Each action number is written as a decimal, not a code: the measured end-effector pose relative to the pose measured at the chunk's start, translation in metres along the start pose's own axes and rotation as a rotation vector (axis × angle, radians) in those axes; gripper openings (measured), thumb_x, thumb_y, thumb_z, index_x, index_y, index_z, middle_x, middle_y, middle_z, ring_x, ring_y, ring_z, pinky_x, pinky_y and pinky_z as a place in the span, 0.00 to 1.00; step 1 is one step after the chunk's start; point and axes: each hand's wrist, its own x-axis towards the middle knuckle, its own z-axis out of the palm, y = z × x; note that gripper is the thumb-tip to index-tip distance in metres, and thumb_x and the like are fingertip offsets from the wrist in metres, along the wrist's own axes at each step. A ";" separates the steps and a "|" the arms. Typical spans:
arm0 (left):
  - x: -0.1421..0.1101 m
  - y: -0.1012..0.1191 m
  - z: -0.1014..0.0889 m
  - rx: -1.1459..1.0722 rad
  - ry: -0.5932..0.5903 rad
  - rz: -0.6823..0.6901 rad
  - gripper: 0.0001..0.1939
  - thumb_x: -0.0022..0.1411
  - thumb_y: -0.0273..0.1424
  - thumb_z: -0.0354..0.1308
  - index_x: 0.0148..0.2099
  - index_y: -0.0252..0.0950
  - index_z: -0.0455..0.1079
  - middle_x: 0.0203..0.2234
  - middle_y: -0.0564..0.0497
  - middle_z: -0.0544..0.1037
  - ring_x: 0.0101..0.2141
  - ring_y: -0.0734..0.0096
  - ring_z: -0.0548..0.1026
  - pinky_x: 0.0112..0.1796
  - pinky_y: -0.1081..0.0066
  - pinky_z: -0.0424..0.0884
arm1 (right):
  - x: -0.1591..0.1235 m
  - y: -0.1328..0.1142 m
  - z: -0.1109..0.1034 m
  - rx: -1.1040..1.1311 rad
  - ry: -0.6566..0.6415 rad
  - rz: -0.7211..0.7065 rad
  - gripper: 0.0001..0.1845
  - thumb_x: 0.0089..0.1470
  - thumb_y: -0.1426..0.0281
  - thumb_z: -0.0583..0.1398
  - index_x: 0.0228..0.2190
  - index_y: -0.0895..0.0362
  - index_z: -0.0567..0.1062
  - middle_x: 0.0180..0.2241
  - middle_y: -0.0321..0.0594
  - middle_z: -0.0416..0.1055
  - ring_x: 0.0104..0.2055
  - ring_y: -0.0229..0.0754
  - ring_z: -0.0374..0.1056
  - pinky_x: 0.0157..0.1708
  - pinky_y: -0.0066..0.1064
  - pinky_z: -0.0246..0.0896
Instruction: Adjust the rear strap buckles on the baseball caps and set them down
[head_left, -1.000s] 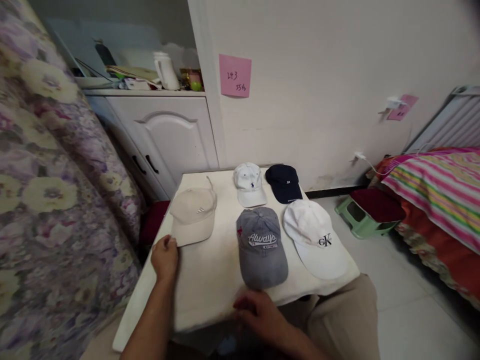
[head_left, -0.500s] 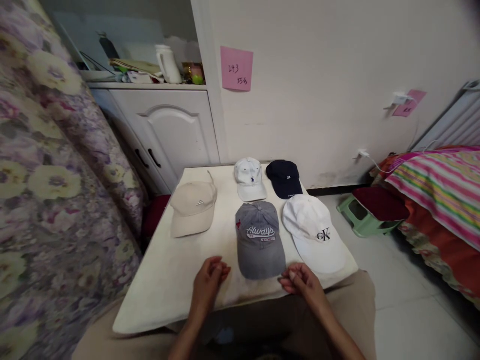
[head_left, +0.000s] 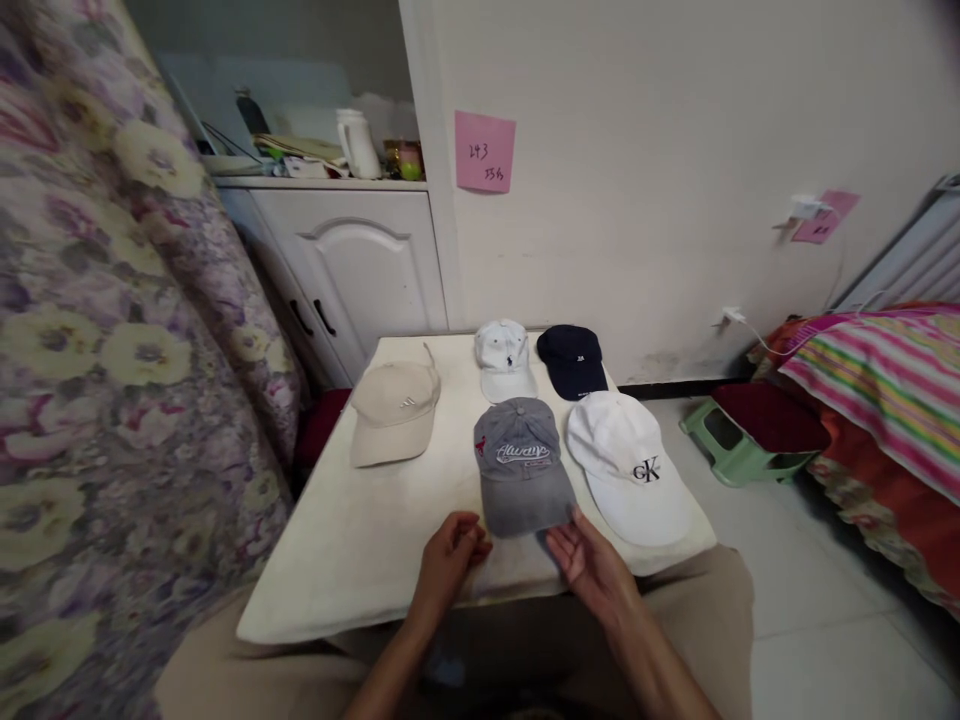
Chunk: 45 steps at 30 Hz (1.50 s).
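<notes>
A grey baseball cap [head_left: 525,500] with "Always" lettering lies at the front middle of the table, its brim towards me. My right hand [head_left: 589,560] pinches the right front corner of that brim, thumb on top and fingers beneath. Beside the brim's left corner is my left hand [head_left: 454,550], its fingers curled together with nothing visible in them. To the right of the grey cap rests a white cap [head_left: 611,440] marked "CK". Behind stand a smaller white cap [head_left: 501,355] and a navy cap [head_left: 571,352]. A beige cap [head_left: 390,405] occupies the left side.
The cream-covered table [head_left: 330,560] touches my knees at its front edge. A floral curtain [head_left: 150,400] hangs at left, near a white cabinet [head_left: 367,250]. On the right are a green stool [head_left: 727,445] and a bed [head_left: 885,380] with a striped cover.
My right hand has taken hold of the grey cap's brim, which now tips up slightly. My left hand has moved right, close to the brim. The view has shifted a little.
</notes>
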 end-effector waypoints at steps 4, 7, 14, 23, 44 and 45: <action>0.001 -0.002 -0.003 -0.069 -0.022 -0.033 0.20 0.45 0.39 0.73 0.36 0.33 0.73 0.25 0.51 0.80 0.26 0.66 0.79 0.29 0.71 0.74 | 0.006 0.008 0.006 -0.002 -0.039 0.076 0.19 0.39 0.70 0.76 0.33 0.56 0.77 0.32 0.37 0.82 0.35 0.41 0.78 0.40 0.33 0.76; -0.001 0.001 -0.004 -0.169 -0.027 -0.073 0.19 0.49 0.39 0.72 0.38 0.32 0.74 0.27 0.49 0.81 0.27 0.66 0.80 0.30 0.72 0.75 | 0.002 0.013 0.007 -0.008 -0.062 0.096 0.18 0.38 0.74 0.75 0.32 0.56 0.77 0.32 0.34 0.82 0.33 0.38 0.78 0.39 0.29 0.74; -0.002 0.021 -0.005 -0.525 -0.057 -0.173 0.10 0.68 0.33 0.57 0.42 0.31 0.75 0.31 0.44 0.85 0.34 0.61 0.83 0.39 0.67 0.78 | -0.030 0.015 -0.008 -0.248 -0.393 0.121 0.18 0.47 0.65 0.72 0.40 0.57 0.79 0.38 0.40 0.81 0.39 0.43 0.76 0.43 0.34 0.70; 0.012 0.082 -0.019 -0.837 -0.089 -0.085 0.20 0.73 0.30 0.45 0.53 0.27 0.74 0.35 0.39 0.85 0.44 0.53 0.82 0.53 0.57 0.73 | -0.031 0.009 -0.025 -0.543 -0.466 0.065 0.23 0.41 0.65 0.73 0.41 0.57 0.80 0.35 0.40 0.80 0.32 0.39 0.73 0.31 0.27 0.66; -0.058 0.089 0.002 -0.369 -0.374 -0.058 0.17 0.45 0.33 0.71 0.40 0.33 0.82 0.28 0.43 0.83 0.33 0.50 0.80 0.32 0.66 0.72 | -0.014 -0.037 -0.004 -0.671 -0.305 -0.232 0.09 0.44 0.68 0.68 0.30 0.57 0.82 0.28 0.39 0.79 0.32 0.45 0.72 0.35 0.32 0.66; -0.060 0.087 0.002 -0.365 -0.390 -0.077 0.16 0.45 0.33 0.71 0.39 0.33 0.82 0.27 0.44 0.83 0.31 0.53 0.80 0.31 0.67 0.71 | -0.019 -0.041 -0.002 -0.679 -0.315 -0.222 0.09 0.46 0.66 0.68 0.32 0.57 0.82 0.29 0.39 0.79 0.33 0.45 0.72 0.37 0.32 0.65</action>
